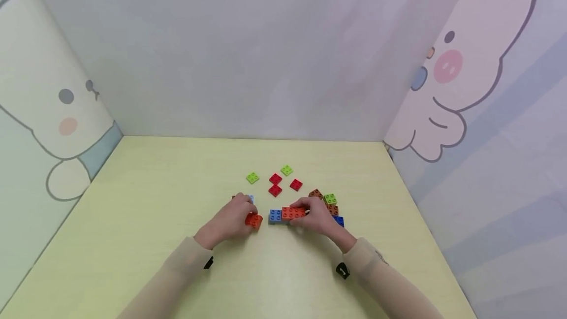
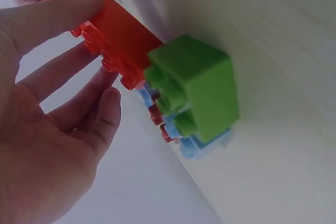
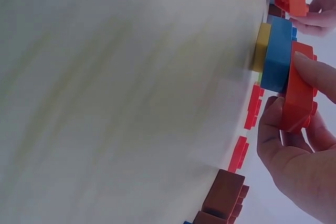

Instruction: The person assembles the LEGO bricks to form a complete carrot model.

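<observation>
My left hand (image 1: 230,216) pinches a red toy brick (image 2: 123,31) between thumb and fingers, low over the table. Close beside that brick in the left wrist view is a green brick (image 2: 207,90), with light blue bricks (image 2: 202,147) behind it. My right hand (image 1: 315,216) grips a second red brick (image 1: 292,213) by its right end. This one sits overlapping the top of a blue brick (image 1: 275,216), and a yellow brick (image 3: 261,47) is under the blue one. A gap separates the two red bricks. The left fingers partly hide the bricks behind them.
Beyond the hands, thin red plates (image 1: 275,190) and lime green plates (image 1: 252,177) lie on the pale table (image 1: 186,171). Right of them are brown bricks (image 1: 316,194), a lime piece (image 1: 330,199) and a dark blue brick (image 1: 338,221). Grey-white walls (image 1: 248,53) enclose the back and sides.
</observation>
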The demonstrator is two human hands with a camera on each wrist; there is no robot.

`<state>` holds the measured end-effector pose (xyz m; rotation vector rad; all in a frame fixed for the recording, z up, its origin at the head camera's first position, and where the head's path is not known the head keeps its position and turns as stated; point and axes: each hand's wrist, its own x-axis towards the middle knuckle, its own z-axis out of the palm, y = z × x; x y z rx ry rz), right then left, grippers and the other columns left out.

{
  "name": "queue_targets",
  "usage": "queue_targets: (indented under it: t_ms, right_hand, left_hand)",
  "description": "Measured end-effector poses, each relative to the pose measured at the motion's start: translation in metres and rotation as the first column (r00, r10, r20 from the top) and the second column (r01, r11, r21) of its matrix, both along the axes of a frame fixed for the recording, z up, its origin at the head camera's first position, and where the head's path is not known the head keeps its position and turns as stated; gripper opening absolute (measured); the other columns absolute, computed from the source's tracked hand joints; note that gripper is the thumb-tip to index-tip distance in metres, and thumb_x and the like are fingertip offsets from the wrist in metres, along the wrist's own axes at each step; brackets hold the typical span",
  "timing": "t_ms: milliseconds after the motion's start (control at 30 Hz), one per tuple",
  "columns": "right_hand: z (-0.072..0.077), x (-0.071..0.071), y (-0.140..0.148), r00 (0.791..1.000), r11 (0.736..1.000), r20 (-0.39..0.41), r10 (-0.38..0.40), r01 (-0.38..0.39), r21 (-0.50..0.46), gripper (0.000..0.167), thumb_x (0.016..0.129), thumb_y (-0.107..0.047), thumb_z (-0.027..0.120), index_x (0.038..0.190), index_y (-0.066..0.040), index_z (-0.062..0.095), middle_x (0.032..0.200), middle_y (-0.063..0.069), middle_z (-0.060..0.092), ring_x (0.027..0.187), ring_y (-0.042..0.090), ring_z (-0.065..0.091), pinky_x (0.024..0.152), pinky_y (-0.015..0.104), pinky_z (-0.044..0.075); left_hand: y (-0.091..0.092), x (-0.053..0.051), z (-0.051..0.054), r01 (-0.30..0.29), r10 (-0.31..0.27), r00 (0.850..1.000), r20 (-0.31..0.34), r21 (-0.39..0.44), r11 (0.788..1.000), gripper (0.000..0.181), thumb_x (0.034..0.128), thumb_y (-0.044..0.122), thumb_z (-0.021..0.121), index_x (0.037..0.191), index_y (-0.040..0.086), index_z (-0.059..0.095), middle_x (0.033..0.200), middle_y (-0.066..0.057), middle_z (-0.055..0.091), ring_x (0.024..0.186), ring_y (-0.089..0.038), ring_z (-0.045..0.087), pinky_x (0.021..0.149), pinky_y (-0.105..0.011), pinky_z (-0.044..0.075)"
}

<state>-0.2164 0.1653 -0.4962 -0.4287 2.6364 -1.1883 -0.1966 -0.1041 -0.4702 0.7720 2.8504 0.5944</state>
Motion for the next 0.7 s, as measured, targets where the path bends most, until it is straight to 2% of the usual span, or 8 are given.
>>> queue_targets:
  t_ms: [267, 500, 700]
  right_hand:
    - [-0.001, -0.001, 0.001, 1.000, 1.000, -0.001, 0.004, -0.004, -0.015, 0.034, 0.072, -0.020, 0.085, 0.104, -0.017, 0.072, 0.097, -0.007, 0.063, 0.091, 0.015, 0.053, 0.080, 0.037, 0.044]
    - [0.000, 0.000, 0.001, 1.000, 1.000, 0.002, 0.001, -0.001, -0.030, 0.032, 0.073, -0.021, 0.084, 0.103, -0.019, 0.072, 0.097, -0.008, 0.064, 0.092, 0.016, 0.053, 0.081, 0.038, 0.044]
    - [0.001, 0.000, 0.000, 1.000, 0.999, -0.010, 0.020, -0.020, -0.041, 0.032, 0.074, -0.020, 0.084, 0.103, -0.017, 0.072, 0.097, -0.006, 0.064, 0.092, 0.016, 0.054, 0.081, 0.039, 0.044]
  left_hand:
    - [0.013, -0.002, 0.007, -0.010, 0.010, 1.000, -0.029, -0.005, 1.000, 0.025, 0.0727, 0.016, 0.078, 0.095, 0.010, 0.070, 0.080, 0.005, 0.055, 0.074, -0.014, 0.046, 0.066, -0.029, 0.042]
    - [0.027, -0.008, 0.005, 0.001, 0.002, 0.999, -0.047, 0.045, 0.999, 0.030, 0.0752, 0.021, 0.077, 0.102, 0.009, 0.070, 0.089, 0.002, 0.059, 0.080, -0.015, 0.050, 0.075, -0.033, 0.045]
    - [0.035, -0.011, 0.002, 0.009, -0.006, 0.999, -0.048, 0.055, 0.998, 0.030, 0.0790, 0.024, 0.075, 0.104, 0.009, 0.070, 0.092, 0.002, 0.060, 0.083, -0.015, 0.051, 0.078, -0.033, 0.046]
